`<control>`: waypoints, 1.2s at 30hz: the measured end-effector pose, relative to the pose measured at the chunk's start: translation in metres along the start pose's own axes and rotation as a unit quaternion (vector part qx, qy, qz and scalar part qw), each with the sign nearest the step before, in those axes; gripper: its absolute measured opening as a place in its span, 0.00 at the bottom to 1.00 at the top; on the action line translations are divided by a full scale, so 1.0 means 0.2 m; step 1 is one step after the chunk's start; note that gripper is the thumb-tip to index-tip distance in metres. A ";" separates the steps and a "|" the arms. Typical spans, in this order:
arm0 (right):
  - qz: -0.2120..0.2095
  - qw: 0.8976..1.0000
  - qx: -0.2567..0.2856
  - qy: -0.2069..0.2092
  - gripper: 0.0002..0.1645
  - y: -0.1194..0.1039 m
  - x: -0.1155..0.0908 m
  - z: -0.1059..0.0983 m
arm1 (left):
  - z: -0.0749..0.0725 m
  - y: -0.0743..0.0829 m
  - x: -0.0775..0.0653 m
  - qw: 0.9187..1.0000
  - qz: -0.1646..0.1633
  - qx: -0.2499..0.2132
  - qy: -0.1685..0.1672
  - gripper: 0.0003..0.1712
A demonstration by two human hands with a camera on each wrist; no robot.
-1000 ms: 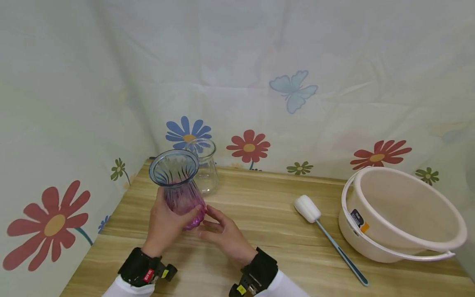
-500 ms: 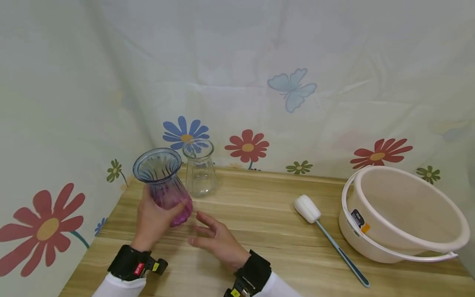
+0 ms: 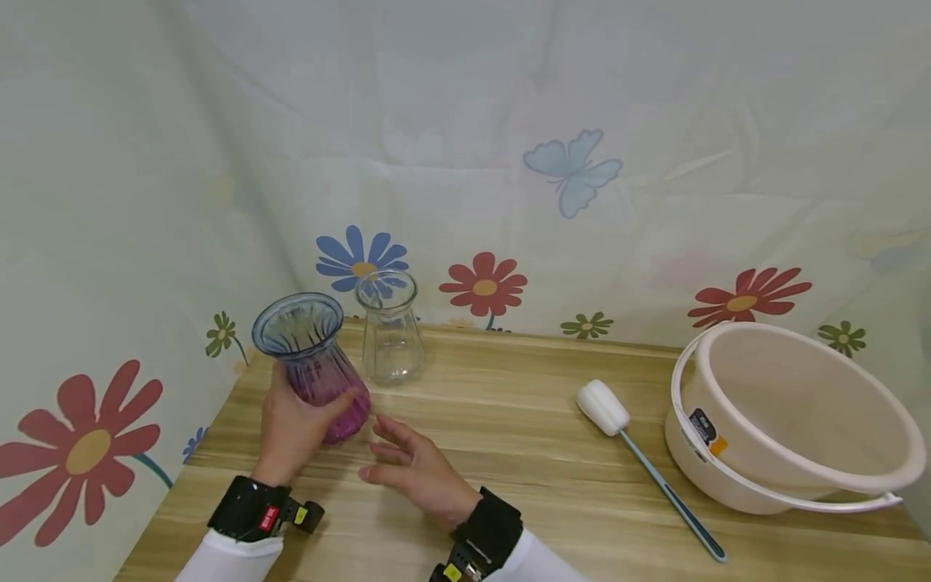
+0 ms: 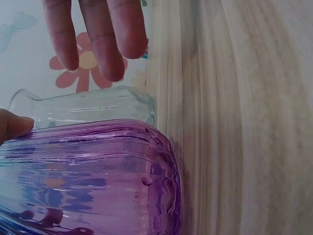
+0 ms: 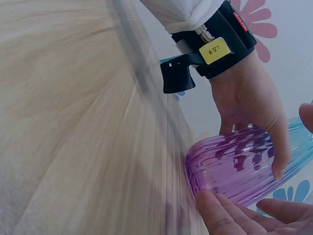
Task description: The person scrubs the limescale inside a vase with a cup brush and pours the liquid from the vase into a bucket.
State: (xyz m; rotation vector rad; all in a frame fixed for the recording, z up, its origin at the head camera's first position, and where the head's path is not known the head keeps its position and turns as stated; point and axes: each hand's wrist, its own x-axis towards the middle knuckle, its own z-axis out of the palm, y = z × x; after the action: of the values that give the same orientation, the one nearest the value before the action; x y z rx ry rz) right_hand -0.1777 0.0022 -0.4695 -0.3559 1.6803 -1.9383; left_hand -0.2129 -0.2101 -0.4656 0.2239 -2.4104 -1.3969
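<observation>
A pale cloth backdrop (image 3: 655, 89), printed with red, blue and green flowers and a light-blue butterfly, is hung behind a light-brown, wood-grained worktop (image 3: 502, 428). At the right end of the worktop is set a round cream plastic bucket (image 3: 800, 388), its handle lowered toward the near side. Left of the bucket, a long blue-handled brush (image 3: 655, 473) with a white sponge head is laid flat, the head pointed toward the backdrop. At the left, a ribbed, flared glass vase (image 3: 320, 372), blue at the rim and purple-pink at the base, is held mouth up; whether its base is touching the worktop cannot be told. Behind it and slightly right, a clear glass vase (image 3: 393, 347) is stood upright. The ribbed vase is grasped by the left hand (image 3: 289, 424), the thumb laid across its lower body. Nothing is held by the right hand (image 3: 422, 469), whose fingers are loosely bent and spread just beside the vase's base. Black bands (image 3: 247, 508) are worn on both wrists.
</observation>
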 end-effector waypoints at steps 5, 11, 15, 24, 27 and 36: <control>-0.001 1.000 0.005 0.005 0.50 -0.01 0.00 0.01 | -0.01 0.01 0.02 1.000 -0.001 0.008 -0.002 0.62; 0.001 1.000 0.016 0.006 0.49 -0.01 0.01 0.02 | -0.01 0.00 0.02 1.000 -0.004 0.013 0.000 0.61; 0.005 1.000 0.027 0.004 0.49 -0.01 0.03 0.03 | -0.01 0.00 0.03 1.000 -0.005 0.013 0.003 0.62; -0.005 0.999 0.031 0.016 0.48 0.00 0.03 0.02 | -0.02 0.01 0.04 1.000 -0.006 0.017 -0.001 0.62; -0.006 0.999 0.028 0.021 0.48 -0.01 0.03 0.01 | -0.02 0.01 0.03 1.000 -0.007 0.017 0.000 0.64; -0.005 0.999 0.023 0.034 0.48 -0.03 0.03 -0.05 | -0.05 -0.02 -0.01 1.000 0.014 0.015 0.003 0.69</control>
State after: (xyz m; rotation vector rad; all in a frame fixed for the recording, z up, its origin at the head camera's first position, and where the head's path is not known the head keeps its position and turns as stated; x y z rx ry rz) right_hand -0.1893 0.0069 -0.4672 -0.2838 1.6773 -2.0136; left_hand -0.2069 -0.2190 -0.4658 0.1995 -2.4219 -1.3471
